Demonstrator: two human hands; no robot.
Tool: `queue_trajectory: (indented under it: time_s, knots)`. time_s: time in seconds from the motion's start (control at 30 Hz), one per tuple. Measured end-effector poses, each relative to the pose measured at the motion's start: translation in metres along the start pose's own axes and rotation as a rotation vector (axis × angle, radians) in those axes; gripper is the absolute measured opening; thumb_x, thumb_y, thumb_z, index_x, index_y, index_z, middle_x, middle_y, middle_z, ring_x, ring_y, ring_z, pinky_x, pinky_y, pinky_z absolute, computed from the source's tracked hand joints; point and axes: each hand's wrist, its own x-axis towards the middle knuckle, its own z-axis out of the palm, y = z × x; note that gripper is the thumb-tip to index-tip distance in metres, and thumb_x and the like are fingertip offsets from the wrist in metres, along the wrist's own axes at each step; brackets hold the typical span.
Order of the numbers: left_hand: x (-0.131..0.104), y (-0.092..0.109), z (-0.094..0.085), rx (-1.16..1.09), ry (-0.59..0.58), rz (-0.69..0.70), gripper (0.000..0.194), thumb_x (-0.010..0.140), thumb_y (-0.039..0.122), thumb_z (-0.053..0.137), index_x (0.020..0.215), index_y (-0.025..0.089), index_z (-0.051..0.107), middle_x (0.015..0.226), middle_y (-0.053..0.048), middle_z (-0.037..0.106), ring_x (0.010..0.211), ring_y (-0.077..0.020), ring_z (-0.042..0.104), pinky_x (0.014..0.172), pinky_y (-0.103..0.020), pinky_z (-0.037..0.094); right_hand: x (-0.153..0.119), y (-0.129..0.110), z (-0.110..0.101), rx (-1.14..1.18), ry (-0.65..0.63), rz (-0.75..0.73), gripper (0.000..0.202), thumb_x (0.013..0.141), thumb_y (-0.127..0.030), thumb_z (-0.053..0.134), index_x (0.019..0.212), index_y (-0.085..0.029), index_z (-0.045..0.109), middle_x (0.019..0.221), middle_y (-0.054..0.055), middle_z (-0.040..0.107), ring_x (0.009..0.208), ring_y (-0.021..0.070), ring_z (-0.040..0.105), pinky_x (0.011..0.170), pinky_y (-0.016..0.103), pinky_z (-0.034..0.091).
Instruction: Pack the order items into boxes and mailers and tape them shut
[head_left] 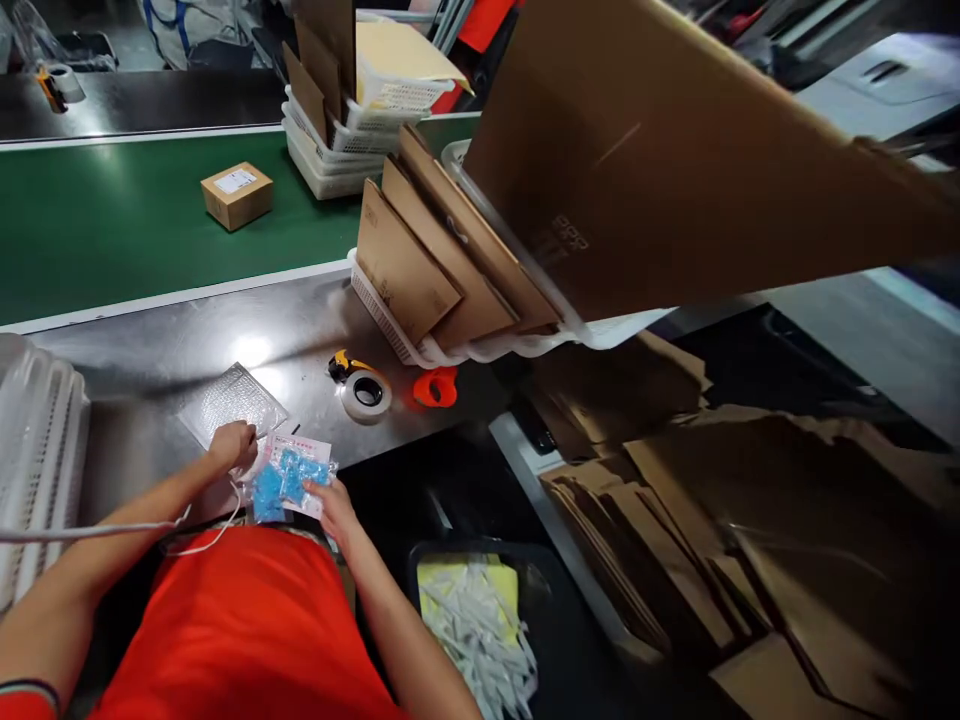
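My left hand (232, 446) and my right hand (334, 503) both grip a clear plastic packet (289, 478) with blue items inside and a pink-printed card, held at the near edge of the steel worktop (172, 345). A bubble-wrap mailer (232, 400) lies flat just beyond my left hand, touching its fingers. A thin white cord runs from my left wrist toward the left.
A tape roll (366, 394), a yellow-black cutter (341, 365) and an orange tape dispenser (436, 387) lie on the worktop. A white basket (420, 345) holds flat cartons. A small box (236, 194) sits on the green conveyor (112, 220). A bin (480, 620) of white strips stands below.
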Motion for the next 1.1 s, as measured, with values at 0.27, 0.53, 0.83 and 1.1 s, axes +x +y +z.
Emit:
queue_trajectory:
  time_s: [0.27, 0.53, 0.83, 1.1]
  knots:
    - [-0.004, -0.01, -0.01, -0.032, -0.026, 0.128, 0.033, 0.106, 0.026, 0.053, 0.107, 0.016, 0.085, 0.116, -0.017, 0.08, 0.108, -0.0276, 0.075, 0.092, -0.035, 0.056, 0.014, 0.001, 0.025, -0.009, 0.052, -0.085, 0.049, 0.044, -0.025, 0.098, 0.089, -0.016, 0.079, 0.082, 0.006, 0.084, 0.072, 0.0277, 0.078, 0.078, 0.044, 0.067]
    - [-0.004, -0.01, -0.017, -0.079, -0.014, 0.174, 0.028, 0.103, 0.02, 0.055, 0.108, 0.021, 0.082, 0.113, -0.012, 0.081, 0.107, -0.0252, 0.073, 0.098, -0.033, 0.055, 0.025, 0.013, 0.041, -0.01, 0.186, -0.27, 0.049, 0.052, -0.033, 0.093, 0.095, -0.02, 0.074, 0.088, 0.004, 0.084, 0.076, 0.0256, 0.077, 0.077, 0.041, 0.066]
    - [-0.006, 0.007, 0.01, -0.054, 0.011, -0.068, 0.044, 0.097, 0.013, 0.059, 0.14, 0.016, 0.063, 0.141, -0.021, 0.066, 0.126, -0.0329, 0.066, 0.098, -0.041, 0.058, 0.042, 0.022, 0.053, -0.085, 0.306, -0.377, 0.055, 0.058, -0.04, 0.087, 0.106, -0.02, 0.07, 0.096, 0.005, 0.084, 0.085, 0.0259, 0.077, 0.08, 0.039, 0.064]
    - [-0.011, 0.005, 0.013, -0.167, 0.032, -0.131, 0.033, 0.106, 0.019, 0.05, 0.133, 0.014, 0.069, 0.131, -0.02, 0.071, 0.119, -0.031, 0.07, 0.099, -0.039, 0.055, 0.051, 0.023, 0.053, -0.161, 0.244, -0.37, 0.051, 0.065, -0.047, 0.081, 0.108, -0.022, 0.068, 0.098, 0.006, 0.083, 0.092, 0.0267, 0.078, 0.085, 0.04, 0.065]
